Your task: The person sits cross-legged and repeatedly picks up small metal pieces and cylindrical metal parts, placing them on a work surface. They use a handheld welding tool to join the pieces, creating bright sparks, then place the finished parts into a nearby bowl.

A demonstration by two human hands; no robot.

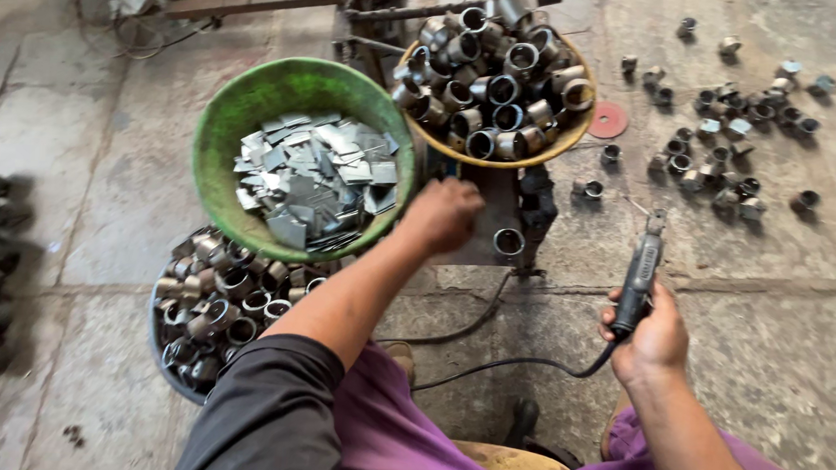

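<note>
**A:** Ring (509, 241) of metal tube, a short grey section, stands on end on the small steel work plate (494, 205) just at four o'clock of my left hand (445, 214). It looks stiff and hard, light enough for two fingers, possibly sharp at the cut edges; I judge the outer wall the place to pinch it.

**B:** What are the hands doing?

**A:** Left hand is curled knuckles-up over the plate, beside the ring; I cannot tell whether the fingers pinch anything under it. Right hand (653, 339) is wrapped firmly round the black welding holder (640, 278), tip pointing to twelve o'clock, its cable (506, 366) trailing towards eight.

**B:** Counts?

**A:** One ring on the plate. Three basins: a yellow basin (573, 134) at twelve o'clock heaped with rings, too many to count; a green basin (254, 106) at ten o'clock full of flat grey metal plates; a dark basin (164, 351) at eight o'clock, also holding rings. One red disc (608, 120) lies on the concrete floor (791, 308), and at two o'clock roughly thirty loose rings (722, 150) are scattered.
</note>
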